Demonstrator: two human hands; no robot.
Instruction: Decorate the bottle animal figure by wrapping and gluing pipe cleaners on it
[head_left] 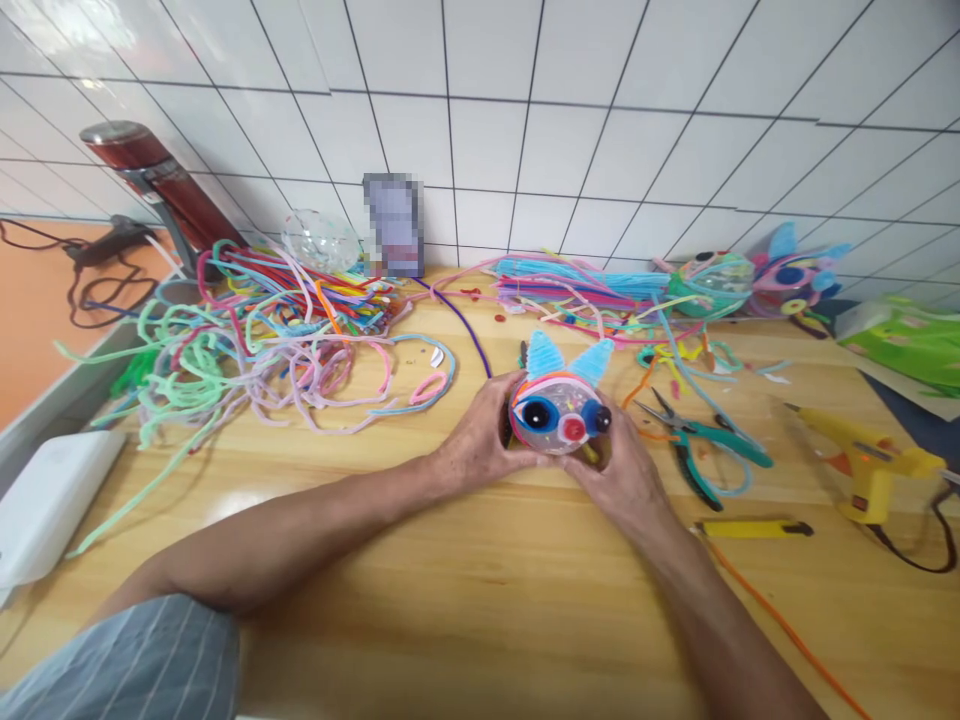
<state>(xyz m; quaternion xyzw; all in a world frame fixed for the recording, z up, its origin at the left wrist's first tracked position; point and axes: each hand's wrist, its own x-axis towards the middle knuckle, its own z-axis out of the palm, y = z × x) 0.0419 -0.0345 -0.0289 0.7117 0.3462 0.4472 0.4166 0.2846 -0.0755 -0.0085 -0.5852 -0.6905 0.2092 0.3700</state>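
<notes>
While my left hand (478, 432) and right hand (621, 474) clasp the toy (556, 432) there, I see pliers (705, 436) at its three o'clock, cutter (752, 528) at four.

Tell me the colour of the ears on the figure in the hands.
Light blue; the ears show best in the head view.

You have fuzzy ears (546, 356) on a shiny, clear plastic-looking animal figure (553, 434), equally fuzzy pipe cleaners (577, 284), a smooth wooden tabletop (465, 600) with a soft sheen, glossy wall tiles (489, 145), a plastic-looking glue gun (874, 472) and a matt cloth sleeve (135, 660).
</notes>
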